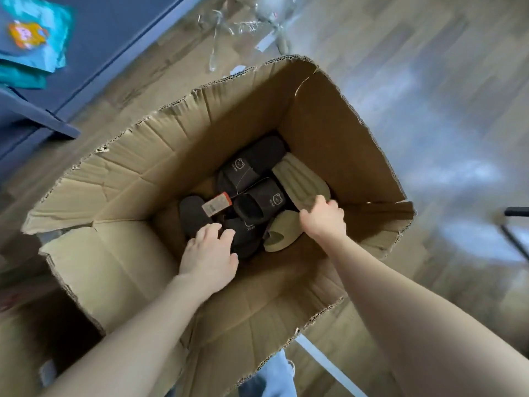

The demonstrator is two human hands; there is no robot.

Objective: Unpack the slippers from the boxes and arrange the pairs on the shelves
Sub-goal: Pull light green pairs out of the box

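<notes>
Four dark slippers (253,167), two beige slippers (302,179), one cardboard box (329,124)

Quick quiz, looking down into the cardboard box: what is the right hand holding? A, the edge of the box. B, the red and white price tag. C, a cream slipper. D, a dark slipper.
C: the right hand curls its fingers over the end of the cream slipper, apart from the tag and the dark slippers.
</notes>
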